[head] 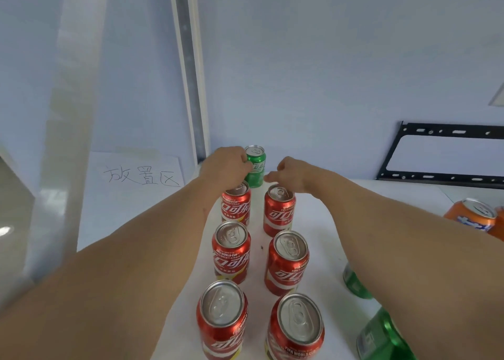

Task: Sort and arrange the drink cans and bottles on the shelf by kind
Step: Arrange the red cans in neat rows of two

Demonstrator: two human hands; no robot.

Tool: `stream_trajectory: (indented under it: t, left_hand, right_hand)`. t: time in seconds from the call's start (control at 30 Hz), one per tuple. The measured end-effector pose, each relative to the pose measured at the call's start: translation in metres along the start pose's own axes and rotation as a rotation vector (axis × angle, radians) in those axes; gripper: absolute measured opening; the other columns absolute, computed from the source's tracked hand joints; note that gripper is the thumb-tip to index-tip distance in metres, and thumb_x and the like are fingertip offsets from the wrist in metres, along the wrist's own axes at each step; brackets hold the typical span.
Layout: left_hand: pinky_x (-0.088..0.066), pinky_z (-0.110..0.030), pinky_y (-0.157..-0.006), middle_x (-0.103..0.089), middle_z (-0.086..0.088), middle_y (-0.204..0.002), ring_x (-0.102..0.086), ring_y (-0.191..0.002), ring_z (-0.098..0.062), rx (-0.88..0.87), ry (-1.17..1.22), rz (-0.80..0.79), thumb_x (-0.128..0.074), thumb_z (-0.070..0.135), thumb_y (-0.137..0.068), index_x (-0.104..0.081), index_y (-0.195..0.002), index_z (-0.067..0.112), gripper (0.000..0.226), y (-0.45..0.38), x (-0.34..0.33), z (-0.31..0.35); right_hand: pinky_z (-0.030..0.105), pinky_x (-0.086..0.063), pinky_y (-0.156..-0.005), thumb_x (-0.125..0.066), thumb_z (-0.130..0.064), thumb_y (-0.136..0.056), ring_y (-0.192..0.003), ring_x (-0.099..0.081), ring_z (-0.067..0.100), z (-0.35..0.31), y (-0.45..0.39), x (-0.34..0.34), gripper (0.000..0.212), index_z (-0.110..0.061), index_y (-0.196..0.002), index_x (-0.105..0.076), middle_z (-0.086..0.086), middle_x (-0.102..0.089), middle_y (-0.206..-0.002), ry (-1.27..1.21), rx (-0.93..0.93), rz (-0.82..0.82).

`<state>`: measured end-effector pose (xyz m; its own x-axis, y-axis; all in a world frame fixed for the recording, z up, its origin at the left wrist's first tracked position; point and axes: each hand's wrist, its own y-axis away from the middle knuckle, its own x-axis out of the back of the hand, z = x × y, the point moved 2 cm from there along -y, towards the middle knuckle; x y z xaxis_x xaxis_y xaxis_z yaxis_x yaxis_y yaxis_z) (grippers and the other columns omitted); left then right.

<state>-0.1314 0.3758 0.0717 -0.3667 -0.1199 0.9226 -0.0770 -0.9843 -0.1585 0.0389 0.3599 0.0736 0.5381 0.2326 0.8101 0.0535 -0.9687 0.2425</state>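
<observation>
A sheet of paper with handwritten characters (141,174) lies left of the upright green can (255,166) at the back of the white shelf (321,217). The left hand (225,166) curls its fingers round that can's left side. Nearer than it, six red cans (231,250) stand in two columns, beneath both forearms. The right hand (293,174), just right of the green can, hangs loosely curled, holding nothing. Far right: orange can (471,215), black bracket (441,155)

handwritten paper sign (140,174), black metal bracket (441,155)
</observation>
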Motion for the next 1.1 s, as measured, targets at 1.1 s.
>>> stream_trajectory:
  t: [1.1]
  left_hand:
    - [-0.053, -0.037, -0.079, -0.058, -0.008, -0.116, -0.057, -0.103, -0.026, 0.049, 0.392, -0.223, -0.083, 0.026, -0.073, -0.036, -0.135, 0.021, 0.078, -0.041, -0.01, 0.019]
  right_hand:
    - [0.042, -0.057, -0.089, -0.085, -0.029, -0.065, -0.106, -0.064, 0.026, 0.092, -0.026, 0.06, 0.069, -0.013, -0.123, -0.052, 0.008, -0.064, -0.114, -0.541, 0.016, 0.125]
